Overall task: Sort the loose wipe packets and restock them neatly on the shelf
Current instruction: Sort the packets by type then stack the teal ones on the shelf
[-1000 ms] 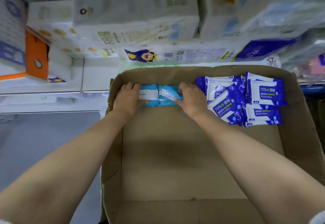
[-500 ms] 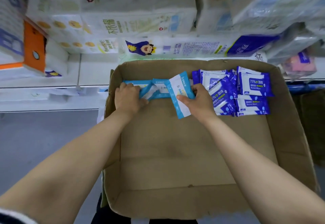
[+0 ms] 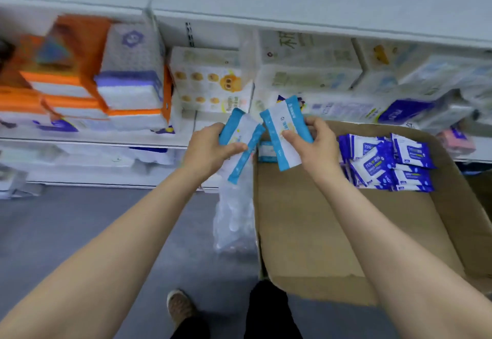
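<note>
My left hand grips a light-blue and white wipe packet, lifted above the left rim of the cardboard box. A second light-blue packet is held by my right hand, thumb across its front. The two packets are side by side, nearly touching, in front of the white shelf. One more light-blue packet lies in the box's far left corner. Several dark-blue 75% alcohol wipe packets are piled in the box's far right corner.
The shelf holds orange and purple tissue packs at left and white paper packs behind my hands. A clear plastic bag hangs beside the box's left wall. Grey floor, a shoe and dark trousers are below.
Both hands have lifted out of the box, each carrying a light-blue packet, and moved up and left toward the shelf. The view has swung left.
</note>
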